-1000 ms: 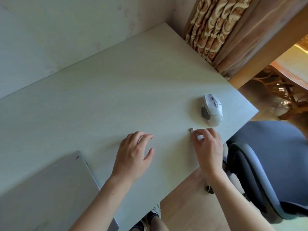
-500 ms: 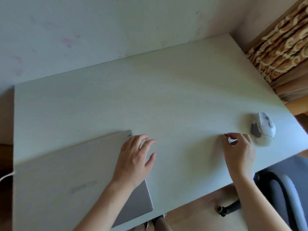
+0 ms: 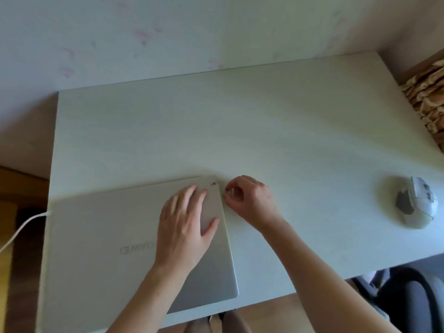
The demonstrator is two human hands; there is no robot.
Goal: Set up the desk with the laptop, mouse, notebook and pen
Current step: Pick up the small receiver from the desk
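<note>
A: Here, in the head view, we see the closed laptop [image 3: 134,248] lying lid-up on the near left part of the pale surface [image 3: 276,131], its right front corner reaching the near edge. A white cable [image 3: 21,227] meets its left side.

B: And the left hand [image 3: 186,227]?

A: We note it flat on the lid near the right edge, fingers spread and extended, its grip wide and closed on nothing.

B: Where do we place the right hand [image 3: 249,198]?

A: Just beside the laptop's right edge, near its far corner. Thumb and forefinger are pinched to a narrow grip at that edge. We see only a tiny dark speck between the fingertips [image 3: 227,189]; what it is, we cannot tell, nor whether it touches the laptop.

B: The mouse [image 3: 416,203]?

A: We find it, white with grey panels, well apart from both hands, resting on the surface near the right edge.

B: What else do we mark?

A: A dark chair [image 3: 406,299] below the near right edge, patterned curtain [image 3: 427,92] at far right, and a pale wall [image 3: 168,32] behind.
</note>
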